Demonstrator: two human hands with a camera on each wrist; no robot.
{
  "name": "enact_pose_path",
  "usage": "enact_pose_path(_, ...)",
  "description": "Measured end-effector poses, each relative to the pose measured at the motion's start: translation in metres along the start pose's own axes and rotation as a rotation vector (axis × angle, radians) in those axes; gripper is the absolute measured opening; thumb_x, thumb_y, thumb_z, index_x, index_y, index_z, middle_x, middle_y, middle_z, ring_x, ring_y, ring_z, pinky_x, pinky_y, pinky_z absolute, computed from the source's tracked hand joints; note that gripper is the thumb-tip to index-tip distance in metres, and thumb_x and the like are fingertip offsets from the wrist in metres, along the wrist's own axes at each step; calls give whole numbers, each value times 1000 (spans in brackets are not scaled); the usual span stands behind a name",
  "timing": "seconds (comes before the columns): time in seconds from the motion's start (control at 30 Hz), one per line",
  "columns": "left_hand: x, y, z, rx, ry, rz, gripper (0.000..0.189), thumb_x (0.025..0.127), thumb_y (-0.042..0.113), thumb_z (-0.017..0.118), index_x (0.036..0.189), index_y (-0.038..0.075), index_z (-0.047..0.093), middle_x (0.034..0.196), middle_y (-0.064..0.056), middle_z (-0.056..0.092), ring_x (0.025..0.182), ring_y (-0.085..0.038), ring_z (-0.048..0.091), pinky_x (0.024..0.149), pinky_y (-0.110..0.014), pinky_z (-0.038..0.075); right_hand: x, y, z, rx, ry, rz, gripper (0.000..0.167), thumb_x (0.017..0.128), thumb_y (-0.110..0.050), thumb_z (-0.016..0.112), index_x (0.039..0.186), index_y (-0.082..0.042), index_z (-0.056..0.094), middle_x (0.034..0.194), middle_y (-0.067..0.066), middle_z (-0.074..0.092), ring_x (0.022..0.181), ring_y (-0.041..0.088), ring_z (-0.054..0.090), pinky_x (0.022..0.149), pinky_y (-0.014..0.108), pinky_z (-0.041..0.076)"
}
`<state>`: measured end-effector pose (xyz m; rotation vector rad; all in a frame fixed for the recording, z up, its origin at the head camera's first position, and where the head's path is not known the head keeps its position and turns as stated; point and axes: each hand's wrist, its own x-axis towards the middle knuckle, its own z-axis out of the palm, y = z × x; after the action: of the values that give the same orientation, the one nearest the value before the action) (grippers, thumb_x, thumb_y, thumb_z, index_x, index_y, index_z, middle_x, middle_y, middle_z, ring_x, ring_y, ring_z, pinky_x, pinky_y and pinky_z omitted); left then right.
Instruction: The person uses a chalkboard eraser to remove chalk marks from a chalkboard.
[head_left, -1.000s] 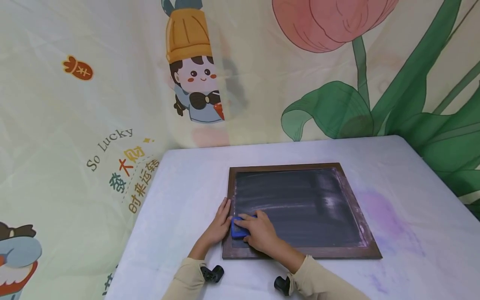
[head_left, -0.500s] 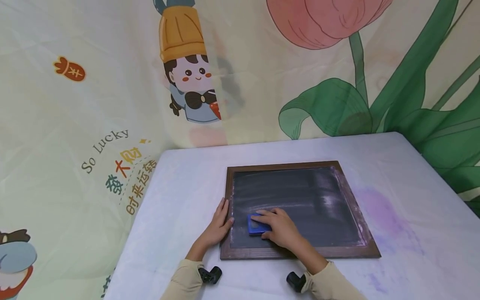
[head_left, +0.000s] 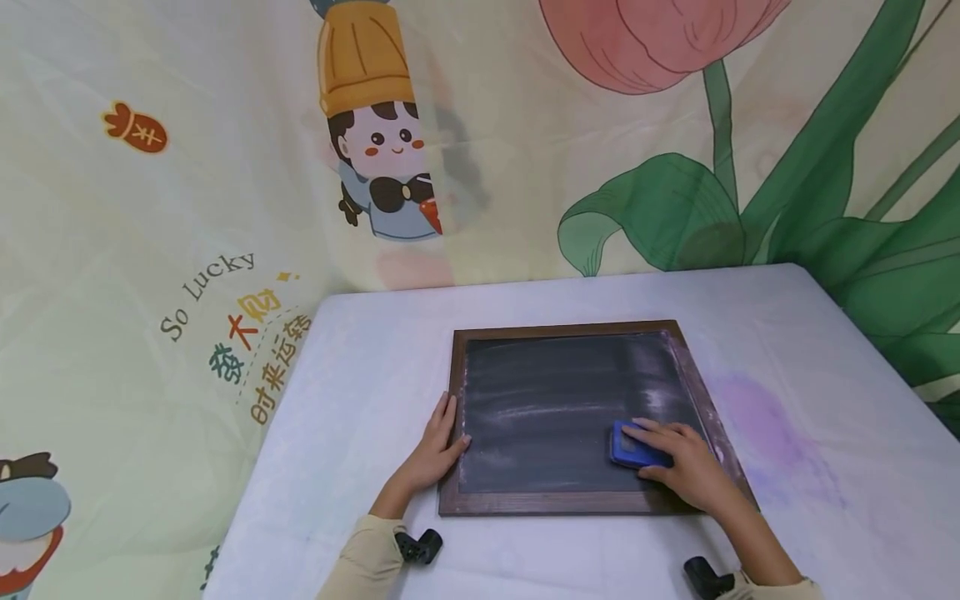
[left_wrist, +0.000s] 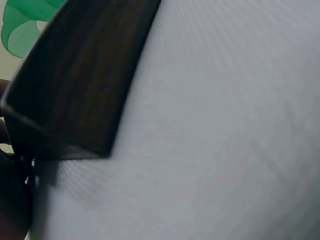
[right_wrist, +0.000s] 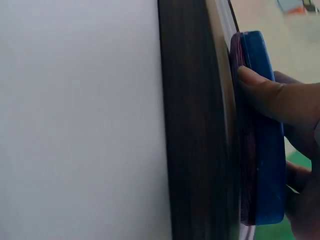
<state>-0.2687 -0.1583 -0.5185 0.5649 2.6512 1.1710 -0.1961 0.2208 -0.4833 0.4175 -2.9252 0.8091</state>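
A framed blackboard [head_left: 555,400] lies flat on the table, with faint white chalk smears on its dark surface. My right hand [head_left: 686,462] grips a blue chalkboard eraser [head_left: 626,446] at the lower right part of the board. In the right wrist view the thumb presses the side of the eraser [right_wrist: 270,175], whose dark layered felt faces the board. My left hand [head_left: 431,450] rests on the left edge of the wooden frame, fingers straight. The left wrist view shows mostly the dark frame corner [left_wrist: 85,85], with only a dim bit of the hand at the left.
A white cloth covers the table [head_left: 375,358], with a purple stain [head_left: 765,425] right of the board. Behind stands a printed curtain [head_left: 510,167] with a cartoon figure and a large flower. Each wrist wears a small black device [head_left: 418,547].
My right hand has slid the eraser from the board's lower left across to its lower right. The left hand stays on the frame's left edge.
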Motion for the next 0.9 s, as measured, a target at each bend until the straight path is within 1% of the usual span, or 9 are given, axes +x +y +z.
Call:
enact_pose_path(0.1, 0, -1, -1, -2, -3, 6, 72, 95, 25, 47, 146, -1, 3, 152, -21, -4, 139, -39, 0, 108, -56, 12, -9, 14, -11, 28, 0, 15, 61, 67, -13, 78, 125, -15, 58, 129, 20, 52, 106, 42, 46, 80, 58, 39)
enact_pose_path(0.23, -1, -1, -1, 9, 3, 26, 70, 95, 22, 47, 144, -5, 4, 151, -24, -4, 138, -42, 0, 108, -58, 11, -13, 23, -16, 42, -10, 15, 62, 66, -15, 78, 125, -17, 58, 128, 21, 52, 105, 40, 46, 78, 57, 40)
enact_pose_path(0.33, -1, 0, 0, 25, 4, 58, 67, 96, 19, 44, 143, -9, 5, 149, -28, -4, 137, -45, 0, 106, -60, 10, -12, 24, -16, 44, -17, 16, 61, 67, -17, 78, 125, -17, 58, 128, 21, 52, 104, 41, 46, 78, 57, 40)
enact_pose_path(0.4, -2, 0, -1, 32, -5, 67, 65, 97, 18, 41, 142, -10, 4, 148, -30, -5, 136, -46, -1, 106, -60, 9, -10, 23, -16, 43, -16, 21, 61, 66, -17, 78, 124, -15, 59, 127, 21, 53, 104, 40, 46, 78, 56, 40)
enact_pose_path(0.5, -4, 0, 0, 37, -4, 57, 63, 97, 16, 39, 142, -10, 3, 148, -30, -6, 135, -48, -2, 105, -61, 8, -6, 19, -13, 29, -26, 25, 60, 66, -17, 78, 123, -14, 59, 128, 19, 54, 103, 38, 46, 78, 55, 40)
enact_pose_path(0.57, -6, -1, -1, 45, -2, 46, 63, 97, 16, 38, 142, -10, 3, 148, -30, -7, 135, -48, -2, 105, -62, 8, 1, 12, -9, 15, -44, 14, 61, 66, -17, 78, 124, -16, 59, 128, 16, 54, 103, 36, 47, 79, 53, 41)
enact_pose_path(0.67, -6, -2, -1, 45, -2, 43, 63, 97, 17, 39, 142, -10, 2, 148, -30, -7, 135, -47, -2, 105, -62, 7, 13, -6, 2, -5, -59, -34, 61, 66, -17, 79, 123, -18, 59, 128, 12, 55, 100, 31, 48, 79, 48, 43)
enact_pose_path(0.8, -4, -1, -1, 39, -9, 61, 63, 98, 17, 38, 142, -10, 2, 148, -30, -8, 135, -47, -3, 105, -62, 7, 30, -40, 23, -20, -84, -119, 61, 65, -19, 80, 123, -20, 60, 129, 7, 56, 98, 25, 49, 79, 43, 44)
enact_pose_path(0.9, -1, 1, 1, 29, -14, 69, 62, 97, 16, 37, 142, -11, 3, 147, -31, -7, 135, -48, -4, 105, -62, 6, 42, -67, 39, -45, -122, -177, 60, 67, -23, 79, 124, -22, 59, 130, 3, 55, 97, 21, 49, 80, 40, 43)
